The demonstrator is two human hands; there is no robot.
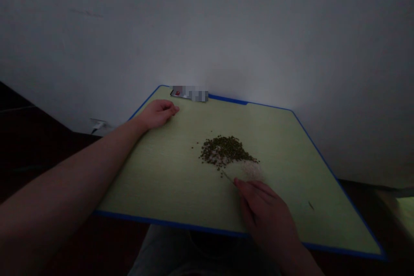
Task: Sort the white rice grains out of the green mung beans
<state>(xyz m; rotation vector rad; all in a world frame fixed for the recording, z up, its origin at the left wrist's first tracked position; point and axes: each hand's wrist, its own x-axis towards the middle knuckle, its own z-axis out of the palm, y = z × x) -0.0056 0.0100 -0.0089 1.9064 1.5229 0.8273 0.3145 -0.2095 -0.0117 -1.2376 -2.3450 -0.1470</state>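
A pile of small dark green beans, which look like mung beans, lies mid-table with pale grains mixed into its near left side. Against its near right edge is a heap of pale, rice-like grains. My right hand is closed on a thin, stick-like tool; its tip points at a few stray beans at the pile's near edge. Whether the tool has one prong or two, I cannot tell. My left hand rests on the table's far left with fingers curled and nothing visible in them.
The light yellow-green table has a blue rim and stands against a grey wall. A phone, partly blurred out, lies at the back edge. A small dark sliver lies at the right. A socket with a plug is low on the wall.
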